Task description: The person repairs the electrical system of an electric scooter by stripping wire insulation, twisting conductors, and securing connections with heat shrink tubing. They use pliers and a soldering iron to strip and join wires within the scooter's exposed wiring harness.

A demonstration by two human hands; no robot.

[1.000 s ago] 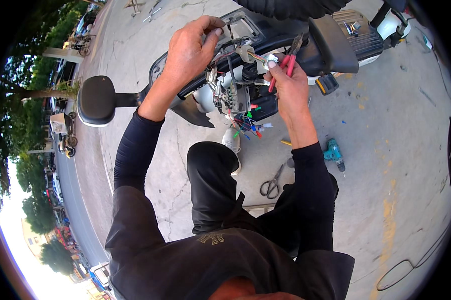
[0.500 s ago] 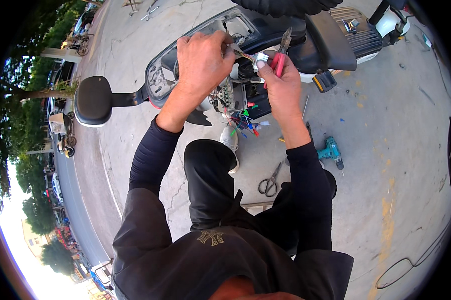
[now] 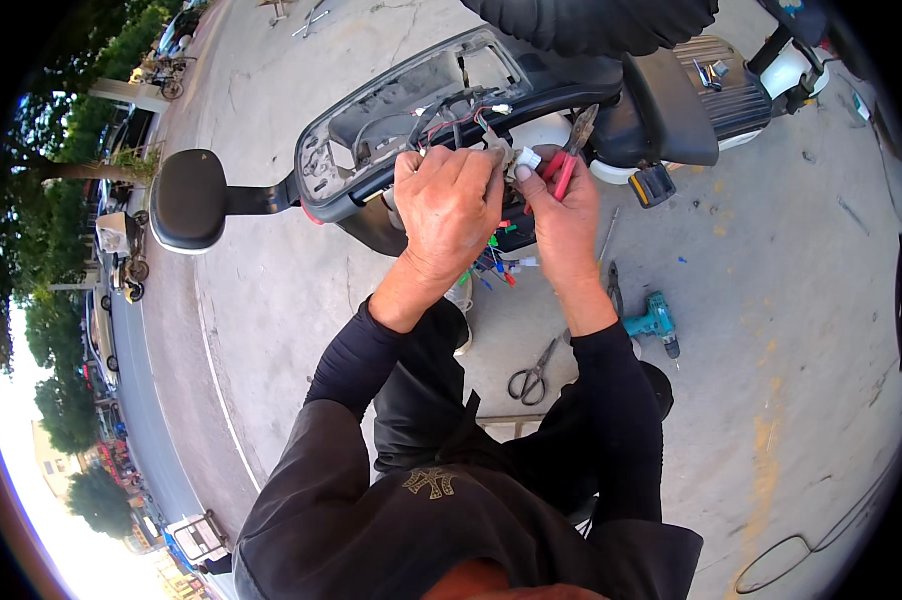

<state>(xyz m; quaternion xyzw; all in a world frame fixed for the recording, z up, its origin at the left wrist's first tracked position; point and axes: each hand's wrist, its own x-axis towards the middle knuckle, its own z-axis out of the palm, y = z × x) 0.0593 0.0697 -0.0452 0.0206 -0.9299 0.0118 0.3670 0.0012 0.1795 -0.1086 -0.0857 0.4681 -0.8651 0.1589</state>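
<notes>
My right hand (image 3: 568,220) is closed round red-handled pliers (image 3: 565,178), their jaws pointing up and away. Between its thumb and fingers it also pinches a white plug connector (image 3: 527,158). Close beside it, my left hand (image 3: 449,205) has its fingers drawn together at the connector's wire side; its fingertips partly hide the wires there. Both hands are over the opened body of a scooter (image 3: 371,107), whose loose cables (image 3: 461,108) lie in the exposed cavity. Below the hands hangs a cluster of wires with coloured ends (image 3: 493,265), partly covered by my left hand.
A padded backrest (image 3: 188,200) sticks out at the left. On the concrete ground lie black-handled scissors (image 3: 533,376), a teal cordless drill (image 3: 656,318) and dark pliers (image 3: 614,287). The scooter's seat (image 3: 671,110) and a pedal (image 3: 653,186) are at the right. A cable loop (image 3: 771,560) lies lower right.
My left hand has moved right and nearer to me, uncovering cables in the scooter's cavity. My right hand has dropped slightly, still holding the pliers and connector.
</notes>
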